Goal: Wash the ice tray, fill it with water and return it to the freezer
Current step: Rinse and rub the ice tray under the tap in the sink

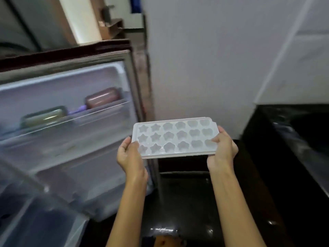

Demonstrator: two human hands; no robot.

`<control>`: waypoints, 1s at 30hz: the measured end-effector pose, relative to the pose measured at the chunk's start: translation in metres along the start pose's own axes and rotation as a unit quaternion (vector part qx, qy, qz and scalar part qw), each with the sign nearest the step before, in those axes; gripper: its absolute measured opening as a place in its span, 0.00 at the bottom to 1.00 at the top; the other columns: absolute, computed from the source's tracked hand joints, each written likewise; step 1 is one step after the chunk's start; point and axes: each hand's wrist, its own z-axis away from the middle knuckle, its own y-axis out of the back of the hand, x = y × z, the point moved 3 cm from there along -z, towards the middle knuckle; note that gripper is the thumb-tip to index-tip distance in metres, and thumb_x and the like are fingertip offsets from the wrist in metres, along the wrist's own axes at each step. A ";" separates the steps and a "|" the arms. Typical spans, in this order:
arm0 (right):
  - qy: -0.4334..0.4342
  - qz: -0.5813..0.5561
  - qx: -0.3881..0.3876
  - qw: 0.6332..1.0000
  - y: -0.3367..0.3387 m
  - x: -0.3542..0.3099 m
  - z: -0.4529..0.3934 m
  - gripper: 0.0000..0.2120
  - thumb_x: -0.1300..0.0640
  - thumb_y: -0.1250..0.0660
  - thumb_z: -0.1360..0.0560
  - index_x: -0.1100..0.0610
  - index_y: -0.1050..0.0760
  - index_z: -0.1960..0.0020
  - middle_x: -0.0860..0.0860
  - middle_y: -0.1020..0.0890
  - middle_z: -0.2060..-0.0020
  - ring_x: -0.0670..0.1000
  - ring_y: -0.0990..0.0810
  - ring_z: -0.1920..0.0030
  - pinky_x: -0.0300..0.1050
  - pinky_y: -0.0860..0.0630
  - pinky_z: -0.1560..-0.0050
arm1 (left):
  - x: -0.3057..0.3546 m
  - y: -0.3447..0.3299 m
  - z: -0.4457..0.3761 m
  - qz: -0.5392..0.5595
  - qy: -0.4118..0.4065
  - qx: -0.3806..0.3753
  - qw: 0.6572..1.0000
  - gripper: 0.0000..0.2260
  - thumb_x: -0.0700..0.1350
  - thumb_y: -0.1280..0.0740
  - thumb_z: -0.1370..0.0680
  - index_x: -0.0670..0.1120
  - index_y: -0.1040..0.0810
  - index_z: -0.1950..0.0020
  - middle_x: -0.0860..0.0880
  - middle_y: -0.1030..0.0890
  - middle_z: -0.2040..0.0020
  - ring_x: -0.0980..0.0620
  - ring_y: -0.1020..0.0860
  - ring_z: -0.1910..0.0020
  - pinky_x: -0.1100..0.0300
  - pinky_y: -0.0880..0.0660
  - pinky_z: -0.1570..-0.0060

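Both bare forearms reach forward and up from the bottom of the view, roughly parallel, wrists slightly bent. The left hand (130, 155) grips the near left corner of the ice tray (175, 138), thumb laid over the top rim and fingers curled beneath. The right hand (222, 148) clamps the right short end the same way, its thumb resting on the rim beside the last cavity. The tray is white, held about level in the air between the two hands, cavities up, with star and flower shapes in three rows; whether water stands in them cannot be told. It hangs just right of the open freezer (67, 111), whose door shelf carries a pink container (102, 98) and a green container (44, 116). A dark table (284, 157) lies to the right, below a white wall (204, 59)
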 end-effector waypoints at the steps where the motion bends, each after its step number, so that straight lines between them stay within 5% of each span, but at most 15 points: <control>1: 0.014 -0.015 0.024 0.999 0.010 -0.013 -0.009 0.25 0.72 0.44 0.37 0.61 0.20 0.45 0.57 0.15 0.54 0.57 0.16 0.54 0.53 0.17 0.54 | -0.011 -0.020 0.003 -0.010 0.015 -0.028 0.999 0.14 0.33 0.38 0.24 0.42 0.25 0.40 0.44 0.20 0.47 0.49 0.21 0.53 0.60 0.23 0.56; 5: 0.061 -0.067 0.102 0.991 0.048 -0.059 -0.038 0.24 0.72 0.45 0.37 0.63 0.20 0.47 0.58 0.16 0.55 0.58 0.16 0.56 0.49 0.18 0.61 | -0.048 -0.094 0.021 -0.049 0.069 -0.128 0.988 0.14 0.32 0.38 0.26 0.39 0.24 0.41 0.42 0.19 0.47 0.45 0.20 0.49 0.50 0.22 0.44; 11: 0.119 -0.141 0.221 0.958 0.100 -0.111 -0.068 0.27 0.73 0.45 0.36 0.62 0.21 0.41 0.58 0.16 0.52 0.58 0.16 0.54 0.51 0.18 0.57 | -0.094 -0.179 0.063 -0.097 0.177 -0.257 0.945 0.11 0.33 0.38 0.24 0.41 0.22 0.45 0.46 0.18 0.51 0.48 0.18 0.52 0.56 0.21 0.55; 15: 0.145 -0.182 0.294 0.927 0.144 -0.134 -0.072 0.25 0.73 0.45 0.36 0.61 0.21 0.44 0.54 0.16 0.58 0.56 0.17 0.57 0.45 0.20 0.67 | -0.126 -0.218 0.101 -0.136 0.205 -0.330 0.911 0.09 0.34 0.38 0.24 0.45 0.20 0.53 0.46 0.17 0.51 0.48 0.18 0.52 0.53 0.20 0.52; 19: 0.176 -0.183 0.359 0.898 0.198 -0.150 -0.072 0.26 0.71 0.43 0.40 0.60 0.18 0.47 0.56 0.15 0.54 0.60 0.16 0.52 0.54 0.18 0.56 | -0.167 -0.240 0.144 -0.174 0.242 -0.408 0.863 0.12 0.37 0.40 0.22 0.45 0.22 0.41 0.47 0.17 0.48 0.47 0.18 0.50 0.50 0.20 0.50; 25: 0.202 -0.220 0.423 0.855 0.266 -0.174 -0.068 0.27 0.71 0.43 0.39 0.60 0.19 0.45 0.55 0.15 0.52 0.57 0.16 0.52 0.45 0.20 0.62 | -0.212 -0.263 0.208 -0.195 0.311 -0.530 0.765 0.13 0.42 0.41 0.20 0.50 0.24 0.37 0.48 0.18 0.45 0.48 0.19 0.47 0.49 0.22 0.52; 30: 0.217 -0.234 0.428 0.846 0.308 -0.209 -0.071 0.26 0.71 0.42 0.39 0.60 0.19 0.44 0.54 0.15 0.52 0.57 0.16 0.51 0.48 0.19 0.56 | -0.241 -0.282 0.258 -0.190 0.369 -0.542 0.731 0.14 0.44 0.41 0.19 0.47 0.27 0.34 0.45 0.19 0.42 0.45 0.20 0.46 0.50 0.22 0.56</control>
